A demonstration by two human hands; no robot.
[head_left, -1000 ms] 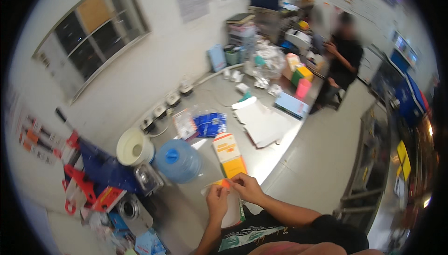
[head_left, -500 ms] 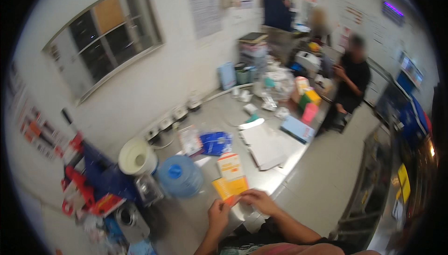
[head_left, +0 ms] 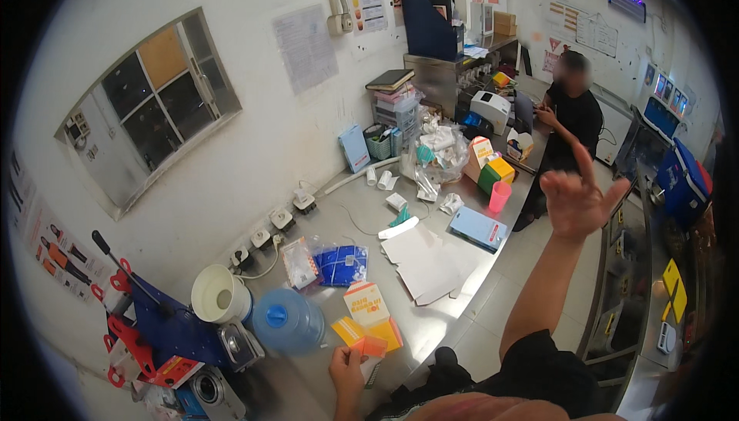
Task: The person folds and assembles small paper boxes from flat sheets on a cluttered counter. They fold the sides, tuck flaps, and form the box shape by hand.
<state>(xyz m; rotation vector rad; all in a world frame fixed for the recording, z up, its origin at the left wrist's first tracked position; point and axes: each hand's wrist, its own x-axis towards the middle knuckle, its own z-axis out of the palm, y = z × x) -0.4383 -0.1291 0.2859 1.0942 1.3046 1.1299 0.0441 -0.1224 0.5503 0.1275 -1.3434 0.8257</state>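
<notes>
My left hand pinches a small orange-and-white slip between thumb and fingers, low over the table's near edge. Just beyond it lies a white and orange-yellow food carton, partly covered by the slip. My right hand is lifted high to the right, away from the table, fingers apart and nothing in it. A blue water jug sits left of the carton. Behind these are a blue plastic packet and a clear bag with papers.
White sheets and a light blue box lie along the steel table's right side. Farther back are a pink cup and plastic bags. A white bucket stands left. Another person in black stands at the far end.
My right hand has left the slip and swung up to the right, opening. My left hand keeps hold of the slip. The view has steadied and shifted slightly.
</notes>
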